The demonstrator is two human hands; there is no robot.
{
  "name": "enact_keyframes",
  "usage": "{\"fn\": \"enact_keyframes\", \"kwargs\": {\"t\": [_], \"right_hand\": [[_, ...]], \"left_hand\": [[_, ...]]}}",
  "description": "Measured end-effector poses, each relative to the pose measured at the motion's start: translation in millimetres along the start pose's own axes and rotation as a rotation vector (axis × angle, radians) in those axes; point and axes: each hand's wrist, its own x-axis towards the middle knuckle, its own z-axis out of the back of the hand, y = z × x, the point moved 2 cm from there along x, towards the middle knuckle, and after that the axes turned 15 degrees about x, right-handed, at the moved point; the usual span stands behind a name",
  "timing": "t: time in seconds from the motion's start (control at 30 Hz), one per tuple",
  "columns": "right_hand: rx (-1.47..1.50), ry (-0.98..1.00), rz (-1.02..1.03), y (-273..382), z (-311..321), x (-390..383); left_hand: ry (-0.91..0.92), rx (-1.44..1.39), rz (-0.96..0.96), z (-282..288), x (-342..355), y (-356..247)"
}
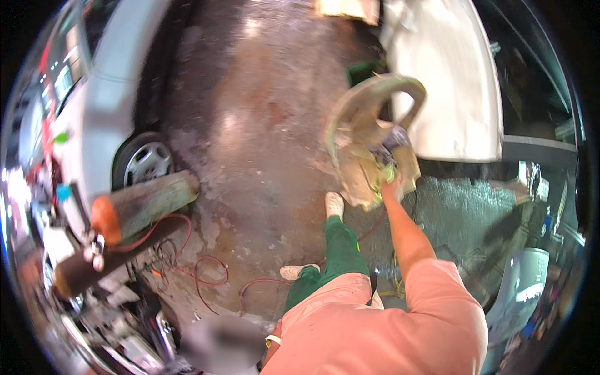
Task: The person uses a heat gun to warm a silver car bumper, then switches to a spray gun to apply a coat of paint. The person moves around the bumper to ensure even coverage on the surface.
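Observation:
My right arm reaches forward to a worn, beige plastic-looking chair point(350, 164) with a looped back or arm. My right hand point(391, 187) is at the seat, touching or overlapping a crumpled yellow-green thing point(387, 173). Blur hides its fingers, so I cannot tell whether it grips anything. Behind that thing lies a dark greyish-purple bundle point(395, 139). Low in the picture, my left hand point(277, 329) is mostly hidden beside my pink shirt, just past a white wristband point(273, 339). What it holds, if anything, does not show.
A rusty gas cylinder point(147, 206) with an orange end lies by a silver car's wheel point(147, 164). Red hose point(256, 282) loops over the stained floor near my feet. A large white panel point(447, 81) stands beyond the chair; a pale curved panel point(519, 294) is at right.

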Motion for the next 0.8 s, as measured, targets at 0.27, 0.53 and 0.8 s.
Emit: {"fn": "enact_keyframes", "kwargs": {"t": [0.27,0.53,0.8], "right_hand": [[-0.433,1.087,0.635,49,-111,-228],[-1.171,0.941,1.947,114,-308,-373],[-1.020,1.361,1.971,125,-414,-641]], "left_hand": [[0.038,-0.671,-0.086,12,21,125],[0.390,-1.459,-0.160,82,62,314],[0.068,-0.807,-0.258,157,146,475]]}}
